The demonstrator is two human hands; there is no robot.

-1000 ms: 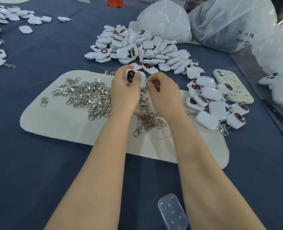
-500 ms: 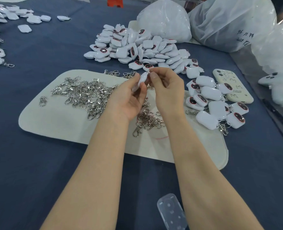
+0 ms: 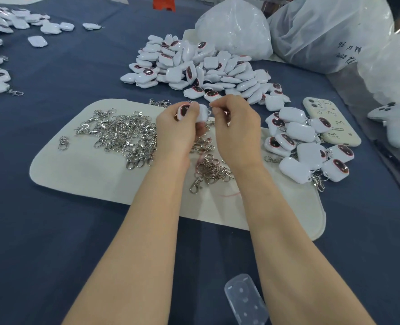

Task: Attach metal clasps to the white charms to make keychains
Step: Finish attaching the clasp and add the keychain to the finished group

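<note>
Since half a second ago the left hand (image 3: pixel 175 132) has turned its back upward, and the white charm (image 3: pixel 201 114), which was seen edge-on, now shows its dark face with the pink rim. The fingers of this hand are curled round the charm and grip it just above the far edge of the mat. The fingertips (image 3: pixel 219 108) of the right hand (image 3: pixel 237 132) are pinched narrow on a small metal clasp (image 3: pixel 210 110) at the charm's right corner; if the ring already passes through the charm I cannot tell, because the fingers cover it.

Under both wrists lies a cream mat (image 3: pixel 77 170), flat with rounded corners. On it, left of the hands, spreads a tangled heap of shiny silver clasps (image 3: pixel 124 134), and a smaller heap (image 3: pixel 212 170) lies between the forearms. One single clasp (image 3: pixel 63 143) lies apart near the mat's left end.

Behind the hands is a big pile of glossy, rounded white charms (image 3: pixel 194 66). To the right a group of finished keychains (image 3: pixel 306 146) lies partly on the mat, touching a cream phone (image 3: pixel 335 127). Crumpled translucent plastic bags (image 3: pixel 236 29) stand at the back. Everything rests on a dark blue cloth (image 3: pixel 53 231). Near the bottom edge lies a clear plastic case (image 3: pixel 243 299).
</note>
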